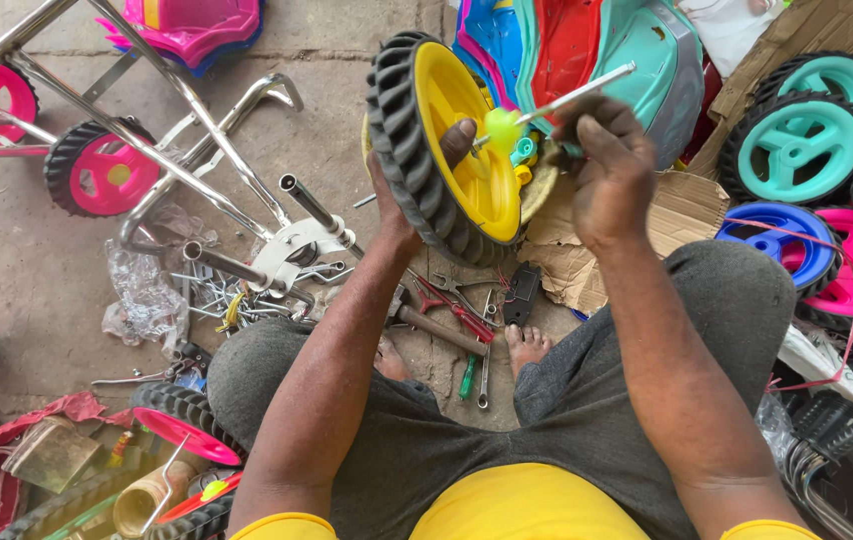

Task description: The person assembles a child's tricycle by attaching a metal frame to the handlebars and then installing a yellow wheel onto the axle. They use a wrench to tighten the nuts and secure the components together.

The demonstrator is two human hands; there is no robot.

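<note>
The left hand (417, 190) grips a yellow wheel (447, 150) with a black tyre, holding it upright above the floor (27, 260), thumb pressed on the yellow disc. The right hand (607, 165) is closed around a thin metal rod (572, 98), whose end meets a small yellow-green cap (503, 128) at the wheel's hub. Pliers (452, 305) and a hammer (432, 322) lie on the floor below, between the person's bare feet. Teal wheels (797, 140) sit to the right.
</note>
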